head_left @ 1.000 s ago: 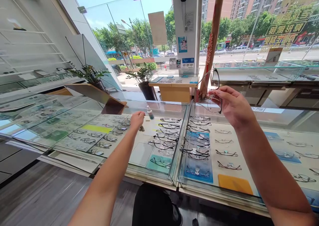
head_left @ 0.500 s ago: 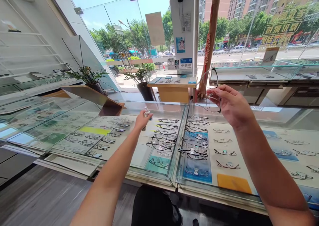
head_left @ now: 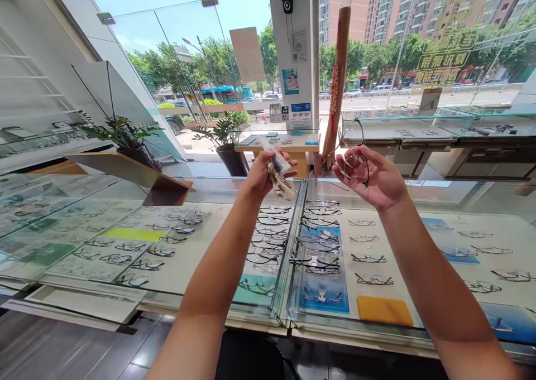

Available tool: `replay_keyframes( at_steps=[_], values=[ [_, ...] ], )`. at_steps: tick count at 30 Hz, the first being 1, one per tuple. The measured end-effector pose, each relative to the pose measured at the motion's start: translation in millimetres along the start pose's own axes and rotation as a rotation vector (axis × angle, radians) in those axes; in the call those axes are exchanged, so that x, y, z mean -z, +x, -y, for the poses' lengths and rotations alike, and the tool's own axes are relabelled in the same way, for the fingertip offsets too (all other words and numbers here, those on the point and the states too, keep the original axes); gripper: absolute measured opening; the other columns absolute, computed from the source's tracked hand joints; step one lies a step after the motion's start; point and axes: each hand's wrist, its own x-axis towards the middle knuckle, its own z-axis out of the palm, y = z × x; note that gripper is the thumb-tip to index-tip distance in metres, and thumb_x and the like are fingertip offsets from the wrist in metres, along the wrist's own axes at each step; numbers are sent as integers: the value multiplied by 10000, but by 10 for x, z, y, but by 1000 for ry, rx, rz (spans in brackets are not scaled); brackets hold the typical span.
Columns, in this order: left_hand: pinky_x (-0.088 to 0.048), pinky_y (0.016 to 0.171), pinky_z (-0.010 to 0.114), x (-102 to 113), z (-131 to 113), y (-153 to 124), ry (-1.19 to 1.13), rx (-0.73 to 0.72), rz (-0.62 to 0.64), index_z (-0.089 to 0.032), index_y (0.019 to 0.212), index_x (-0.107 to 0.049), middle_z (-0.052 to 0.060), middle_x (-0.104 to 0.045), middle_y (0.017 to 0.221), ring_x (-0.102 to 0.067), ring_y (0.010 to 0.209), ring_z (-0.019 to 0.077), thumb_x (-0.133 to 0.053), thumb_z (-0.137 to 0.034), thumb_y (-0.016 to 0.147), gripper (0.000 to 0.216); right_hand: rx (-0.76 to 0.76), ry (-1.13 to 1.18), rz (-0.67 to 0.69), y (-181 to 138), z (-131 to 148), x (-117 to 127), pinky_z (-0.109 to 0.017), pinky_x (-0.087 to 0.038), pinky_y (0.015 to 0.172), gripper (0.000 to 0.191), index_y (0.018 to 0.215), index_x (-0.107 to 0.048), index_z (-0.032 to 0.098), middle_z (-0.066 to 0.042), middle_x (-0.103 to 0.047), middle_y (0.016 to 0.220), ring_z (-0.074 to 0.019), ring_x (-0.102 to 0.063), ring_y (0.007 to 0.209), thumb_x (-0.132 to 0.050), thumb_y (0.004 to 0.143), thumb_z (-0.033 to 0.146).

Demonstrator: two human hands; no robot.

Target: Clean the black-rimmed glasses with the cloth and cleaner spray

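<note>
My left hand (head_left: 262, 173) is raised above the glass counter (head_left: 234, 190), closed around a small clear spray bottle (head_left: 276, 158) together with a bunched pale cloth (head_left: 281, 186). My right hand (head_left: 377, 178) is held up beside it, fingers curled on a pair of thin black-rimmed glasses (head_left: 355, 155) whose lenses stand above my fingers. The two hands are a short gap apart, above the seam between two display cases.
Under the glass lie rows with several eyeglass frames (head_left: 318, 240) on white, blue and yellow trays. A wooden stand (head_left: 134, 171) and potted plants (head_left: 121, 134) sit at the back left. A tall pole (head_left: 335, 84) and further glass cases (head_left: 419, 126) stand behind.
My left hand picked the spray bottle off the counter and lifted it with the cloth towards the glasses. My right hand lowered slightly. The view shifted right.
</note>
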Motion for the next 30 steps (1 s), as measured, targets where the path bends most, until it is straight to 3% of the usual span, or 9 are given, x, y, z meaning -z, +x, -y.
replay_keyframes(
  at_steps=[3,7,10,12,14,17,24,27,30],
  values=[
    [-621,596,263,-465,-53,-109,-95,-14,168,-242,1013,-507,-4,-572,839,-706,833,190,-758,-470,776,414,15,25,-13,2,8,13,-510,-578,1118,275,870,-740,256,-36,-768,1064,-283,-649,1352,-870,825,494],
    [-355,406,152,-691,-83,-221,-157,-11,308,-242,878,-475,-5,-484,776,-560,688,133,-781,-384,693,385,7,-13,-13,13,5,25,-527,-574,1117,314,883,-737,251,-56,-761,1051,-293,-671,1304,-880,811,522],
    [-258,375,194,-692,-112,-271,-154,49,369,-233,766,-434,-1,-419,696,-473,601,133,-744,-635,742,509,-17,-79,6,25,-35,5,-496,-577,1114,334,863,-725,253,-50,-751,1030,-277,-696,1228,-910,786,520],
    [-214,350,236,-676,-107,-294,-121,86,378,-239,704,-392,-3,-371,626,-413,529,137,-560,-926,767,710,-33,-100,0,29,-82,-27,-454,-586,1092,346,839,-708,253,-33,-736,995,-253,-707,1159,-949,748,485],
    [-189,329,268,-648,-57,-299,-92,143,396,-250,656,-342,-14,-311,553,-351,463,137,-357,-1084,721,836,-54,-102,-5,28,-134,-66,-417,-597,1056,353,837,-705,252,-23,-723,976,-230,-709,1099,-969,731,460],
    [-214,304,300,-554,91,-263,-90,252,487,-265,613,-314,-22,-248,464,-305,393,145,-240,-1149,638,887,-82,-100,20,12,-189,-118,-385,-601,1017,334,845,-718,250,-22,-712,965,-209,-699,1050,-969,749,450],
    [-311,298,332,-306,341,-164,-150,427,737,-277,594,-396,-11,-246,376,-333,346,173,-299,-1165,558,893,-91,-141,31,-27,-162,-153,-400,-588,1018,361,822,-678,245,-14,-704,950,-201,-689,996,-961,749,456],
    [-259,274,330,-314,337,-197,-135,433,804,-279,529,-350,-3,-235,349,-305,309,160,-196,-1203,458,940,-98,-150,33,-31,-153,-152,-401,-589,1003,371,808,-656,243,-13,-710,952,-198,-686,969,-959,753,450],
    [-233,259,353,-368,314,-253,-61,360,764,-290,482,-296,4,-228,334,-274,272,158,-37,-1204,389,955,-108,-152,47,-33,-158,-150,-379,-586,975,366,819,-663,242,-11,-717,964,-181,-675,931,-959,759,447]
  ],
)
